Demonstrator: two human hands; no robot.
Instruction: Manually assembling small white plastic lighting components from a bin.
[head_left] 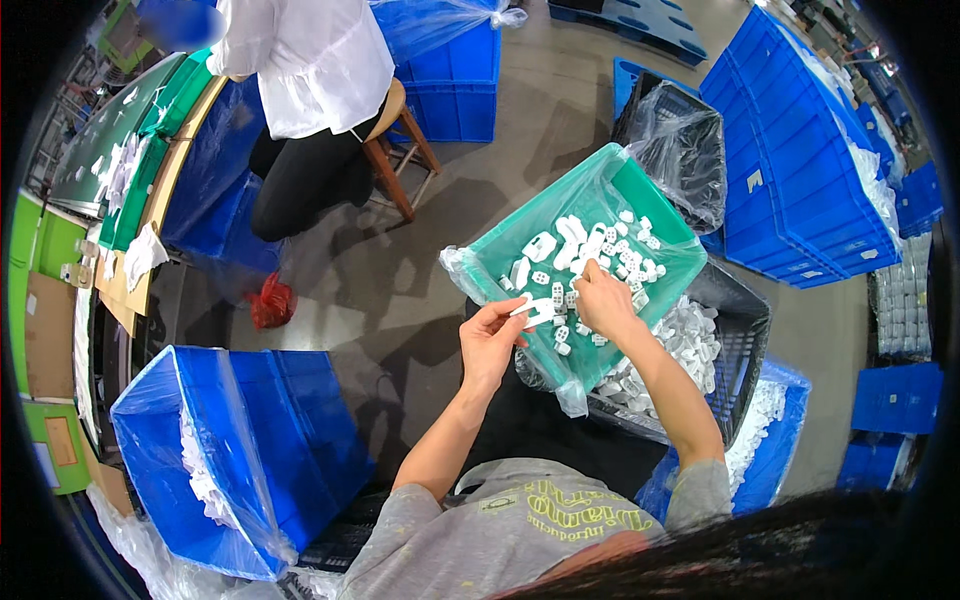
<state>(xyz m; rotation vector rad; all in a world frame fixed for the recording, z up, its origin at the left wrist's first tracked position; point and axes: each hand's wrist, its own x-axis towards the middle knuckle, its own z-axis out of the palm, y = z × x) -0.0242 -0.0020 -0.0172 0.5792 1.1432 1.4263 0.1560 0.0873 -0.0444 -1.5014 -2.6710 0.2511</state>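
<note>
A green bin (648, 192) lined with clear plastic stands tilted in front of me. Small white plastic parts (541, 246) lie scattered in it, some oblong with openings, others small blocks with holes. Over the bin's near left edge, my left hand (487, 345) pinches a white U-shaped plastic part (540, 312) between thumb and fingers. My right hand (603, 303) reaches down among the parts near the bin's middle. Its fingers are pressed together at the pile, and what they grip is hidden beneath them.
Under the bin, a black crate (752, 345) holds many white pieces. Blue crates stand at left (310, 430) and far right (790, 170). A co-worker (310, 70) sits on a wooden stool (398, 150) by a bench. A red bag (270, 302) lies on the floor.
</note>
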